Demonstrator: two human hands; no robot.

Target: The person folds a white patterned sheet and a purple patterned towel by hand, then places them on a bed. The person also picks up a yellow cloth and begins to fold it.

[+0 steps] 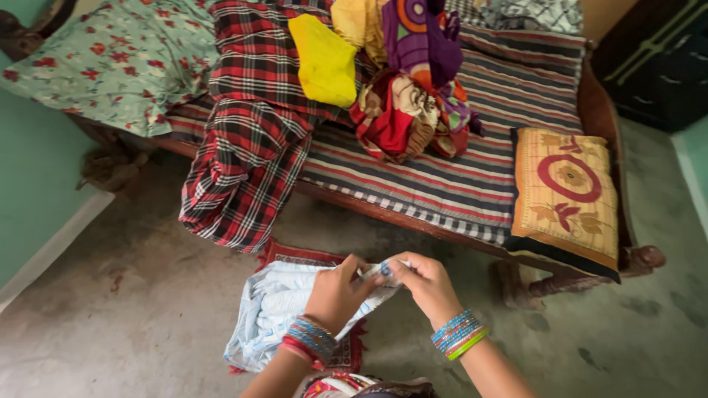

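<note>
Pale blue-white cloth (pixel 273 309) is held out in front of the body, over the floor (pixel 147 309), w/ its top edge pulled up b/w both hands; the rest hangs slack below & to the left, so it looks gripped by one edge to keep it off the ground & straighten it. A red patterned cloth (pixel 295 254) shows behind/under it, edge only.

Left hand (pixel 338 293): fingers curled closed, pinching the cloth's upper edge, bangles at wrist. Right hand (pixel 426 284): also closed in a pinch on the same edge, thumb & fingers bunched on a small fold near a dark blue mark; bangles too. The two hands are just beside each other, nearly touching, so the grip spans only a short bit of hem.

On the bed (pixel 442 184), well apart from the hands: red plaid cloth (pixel 247 140) draped over the side rail, hanging toward the floor; yellow cloth (pixel 324 63); heap of mixed coloured clothes (pixel 413 103); floral pillow (pixel 110 63) at left; orange patterned cushion (pixel 566 191) at right end. These look dumped as a pile, unfolded
</note>
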